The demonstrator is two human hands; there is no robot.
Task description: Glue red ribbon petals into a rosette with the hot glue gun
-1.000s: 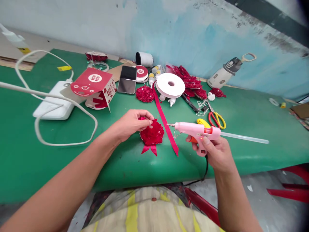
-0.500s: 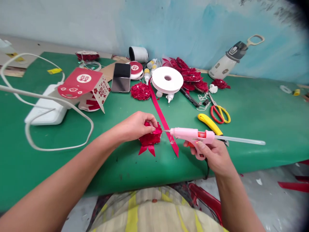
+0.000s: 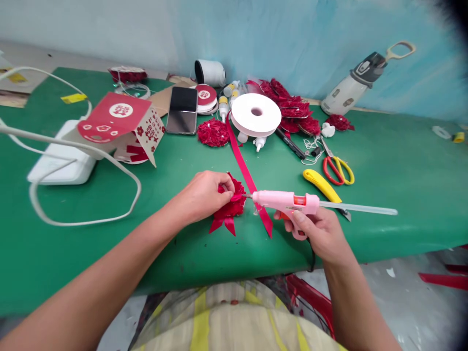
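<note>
In the head view, a red ribbon rosette (image 3: 234,208) with two pointed tails lies on the green table near its front edge. My left hand (image 3: 212,195) pinches the upper left part of the rosette. My right hand (image 3: 314,226) is wrapped round the handle of a pink hot glue gun (image 3: 280,200), which has a clear glue stick (image 3: 361,208) out of its back. The gun's metal nozzle points left and meets the rosette's right side, close to my left fingertips. A red ribbon strip (image 3: 244,168) passes behind the nozzle, running up to a white spool (image 3: 256,115).
Behind the spool lie several red rosettes (image 3: 292,105). To the right are a yellow utility knife (image 3: 321,185) with its blade out, scissors (image 3: 338,168) and a tilted bottle (image 3: 351,87). A phone (image 3: 182,109), a red box (image 3: 113,119) and a looped white cable (image 3: 120,165) are leftward.
The glue gun has moved slightly left, bringing its nozzle closer in against the rosette. My left hand still pinches the rosette. The view has shifted a little.
</note>
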